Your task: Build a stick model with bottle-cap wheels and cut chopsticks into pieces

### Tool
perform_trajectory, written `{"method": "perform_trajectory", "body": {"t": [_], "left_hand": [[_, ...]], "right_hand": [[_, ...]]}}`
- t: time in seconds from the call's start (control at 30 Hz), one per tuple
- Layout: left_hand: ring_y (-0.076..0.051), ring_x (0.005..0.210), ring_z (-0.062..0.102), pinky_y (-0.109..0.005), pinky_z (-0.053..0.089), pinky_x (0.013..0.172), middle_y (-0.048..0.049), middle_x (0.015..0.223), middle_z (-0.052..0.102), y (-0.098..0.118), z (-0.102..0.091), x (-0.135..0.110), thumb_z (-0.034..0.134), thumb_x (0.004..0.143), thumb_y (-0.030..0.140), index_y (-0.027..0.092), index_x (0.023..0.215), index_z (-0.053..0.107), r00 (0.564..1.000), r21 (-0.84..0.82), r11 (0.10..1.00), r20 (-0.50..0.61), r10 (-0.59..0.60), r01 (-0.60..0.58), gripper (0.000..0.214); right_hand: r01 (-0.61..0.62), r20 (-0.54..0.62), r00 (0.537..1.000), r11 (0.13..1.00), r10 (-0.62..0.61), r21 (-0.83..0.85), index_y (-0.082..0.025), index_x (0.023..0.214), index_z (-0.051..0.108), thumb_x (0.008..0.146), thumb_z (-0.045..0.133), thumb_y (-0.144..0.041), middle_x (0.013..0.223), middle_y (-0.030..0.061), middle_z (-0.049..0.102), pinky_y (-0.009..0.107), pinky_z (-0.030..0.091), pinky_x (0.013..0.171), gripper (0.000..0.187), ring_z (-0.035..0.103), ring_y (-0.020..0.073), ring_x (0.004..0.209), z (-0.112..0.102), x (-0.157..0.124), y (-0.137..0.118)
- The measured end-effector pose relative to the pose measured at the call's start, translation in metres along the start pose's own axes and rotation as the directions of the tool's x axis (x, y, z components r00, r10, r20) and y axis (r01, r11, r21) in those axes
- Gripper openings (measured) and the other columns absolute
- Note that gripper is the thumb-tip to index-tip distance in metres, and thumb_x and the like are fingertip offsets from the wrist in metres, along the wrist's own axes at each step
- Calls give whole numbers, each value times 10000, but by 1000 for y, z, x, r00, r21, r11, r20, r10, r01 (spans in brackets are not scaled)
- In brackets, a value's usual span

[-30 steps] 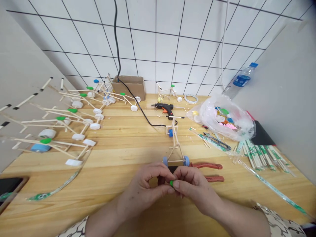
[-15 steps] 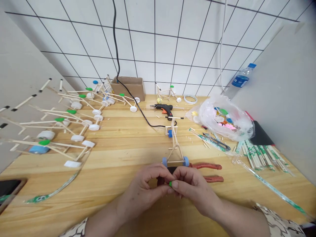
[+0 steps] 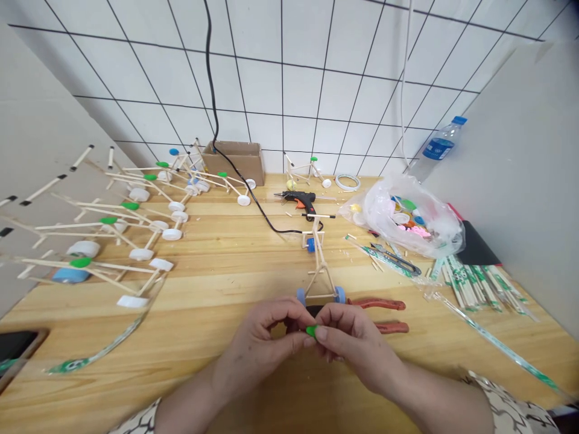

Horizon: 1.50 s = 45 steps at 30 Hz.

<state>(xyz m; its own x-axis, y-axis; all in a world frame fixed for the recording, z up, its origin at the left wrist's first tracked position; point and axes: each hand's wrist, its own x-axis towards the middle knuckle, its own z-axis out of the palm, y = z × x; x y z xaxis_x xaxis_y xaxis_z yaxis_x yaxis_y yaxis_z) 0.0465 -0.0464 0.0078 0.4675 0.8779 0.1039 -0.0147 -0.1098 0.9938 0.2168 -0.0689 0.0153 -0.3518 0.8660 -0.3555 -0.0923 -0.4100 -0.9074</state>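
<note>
Green plastic cap (image 3: 311, 331), pinched between the fingertips of the closely drawn left hand (image 3: 257, 349) and right hand (image 3: 357, 345) above the worktop (image 3: 217, 313), is the piece in work, just before a stick-built frame (image 3: 320, 271) on blue cap wheels (image 3: 340, 294) beside red-handled pliers (image 3: 377, 304).

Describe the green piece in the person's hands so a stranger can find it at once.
On the wooden table, find the stick model with blue wheels. Just before it, the left hand and right hand meet, and the green piece sits pinched between their fingertips. Unlike the green pieces on the stick models at left, it is in the hands.
</note>
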Motion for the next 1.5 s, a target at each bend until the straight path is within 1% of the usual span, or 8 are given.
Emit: {"method": "perform_trajectory", "body": {"t": [0.17,0.43,0.67,0.93,1.1,1.23,1.37,1.5], "left_hand": [[-114,612,513,-226,413,591,-15,661,602,1,1,1,645,722,162,138,734,658,1000,-4,1000,7,-8,8,30],[-116,635,517,-225,413,611,-10,663,602,0,0,0,658,707,141,138,736,660,999,-48,998,3,-41,41,29],[-115,612,505,-232,408,589,-8,654,587,0,1,-1,657,690,132,132,734,659,997,-77,994,31,-76,78,43],[-119,632,512,-232,407,603,-12,664,599,1,0,0,665,700,154,134,737,664,997,-62,996,22,-70,71,42],[-112,608,502,-230,403,584,-7,653,588,2,2,0,659,701,149,136,744,666,997,-66,995,33,-69,71,45],[-115,615,508,-233,406,592,-13,669,605,0,1,-1,665,702,152,136,755,670,996,-57,995,53,-74,77,56],[-119,642,517,-226,409,605,-9,670,607,-1,-2,0,672,689,142,136,740,667,995,-112,989,13,-97,97,52],[-121,650,524,-223,413,608,-5,666,606,1,-4,2,677,688,162,138,732,664,994,-170,979,-6,-112,109,51]], "right_hand": [[8,-14,1000,999,-8,-37,-139,669,536,710,645,-379,549,-29,514,195,318,481,267,437,66,499,2,0,-2],[4,14,1000,999,-5,53,-124,700,566,739,624,-349,554,-14,546,191,319,466,235,465,63,482,-1,0,2],[18,-11,1000,1000,-17,22,-137,650,537,708,648,-357,531,-35,512,192,322,463,252,448,62,473,2,0,0],[-5,3,1000,999,5,33,-124,685,564,701,653,-363,543,-20,537,195,333,467,256,466,66,479,1,0,-1],[-16,-13,1000,1000,16,-10,-136,653,549,673,665,-363,530,-30,526,199,334,468,256,457,68,478,2,0,-2],[-17,-10,1000,1000,17,-2,-140,633,537,672,664,-353,516,-35,518,195,323,460,251,447,65,468,1,0,-1],[5,-16,1000,999,-5,46,-130,694,569,701,652,-349,547,-26,533,189,309,461,234,453,63,481,0,0,-1],[19,-12,1000,999,-18,49,-125,742,595,723,647,-328,574,-16,550,191,306,468,210,457,66,498,-2,0,1]]}}
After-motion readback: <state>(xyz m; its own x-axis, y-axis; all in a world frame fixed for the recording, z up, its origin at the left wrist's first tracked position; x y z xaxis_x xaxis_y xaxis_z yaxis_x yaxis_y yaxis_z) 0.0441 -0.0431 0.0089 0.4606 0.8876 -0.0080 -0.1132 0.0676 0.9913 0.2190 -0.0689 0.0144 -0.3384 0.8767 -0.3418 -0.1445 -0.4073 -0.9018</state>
